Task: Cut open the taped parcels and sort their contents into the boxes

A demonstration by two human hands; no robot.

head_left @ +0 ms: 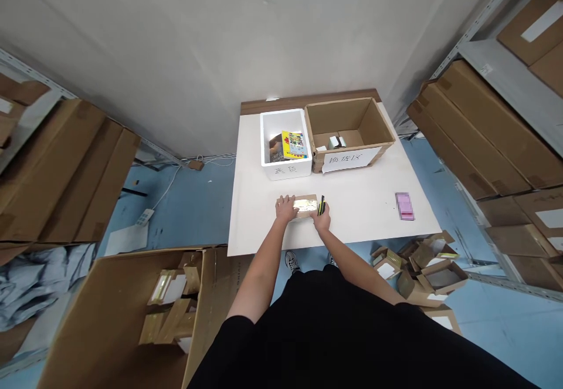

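Observation:
A small cardboard box (305, 205) with shiny tape along its top lies on the white table near its front edge. My left hand (286, 207) grips the box's left end, fingers over its top. In my right hand (321, 217) is a black and yellow utility knife (322, 205), held upright at the box's right end. Whether its blade is out is too small to tell. Behind the box stands a white foam bin (287, 170) with a yellow booklet (294, 145) and other printed items inside. Beside it, a large open carton (352, 159) with a handwritten label contains a small pale box (336, 142).
A pink pixelated item (404, 206) lies on the right of the white table (253, 219). A deep carton (109, 301) holding several parcels stands at the lower left. Opened boxes (422, 269) are piled on the floor at right. Shelves with long cartons (492, 125) flank both sides.

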